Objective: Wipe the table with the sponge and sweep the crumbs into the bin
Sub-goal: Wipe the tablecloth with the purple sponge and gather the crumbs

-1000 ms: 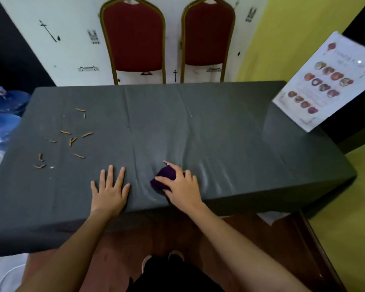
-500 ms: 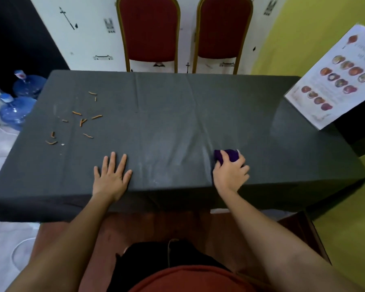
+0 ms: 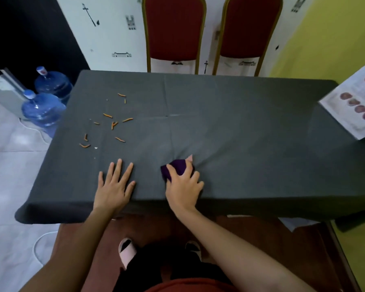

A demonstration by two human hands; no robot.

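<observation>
A table under a dark grey cloth fills the middle of the head view. My right hand grips a dark purple sponge and presses it on the cloth near the front edge; the cloth bunches around it. My left hand lies flat on the cloth, fingers spread, a short way left of the sponge. Several orange crumbs lie scattered on the left part of the table, beyond my left hand. No bin is in view.
Two red chairs stand behind the far edge. Two blue water jugs sit on the floor at the left. A printed menu sheet overhangs the table's right end. My feet in slippers stand on brown floor below.
My right hand has slid the sponge leftward along the front edge, closer to my left hand, after having swept it right. My left hand stays flat in place.
</observation>
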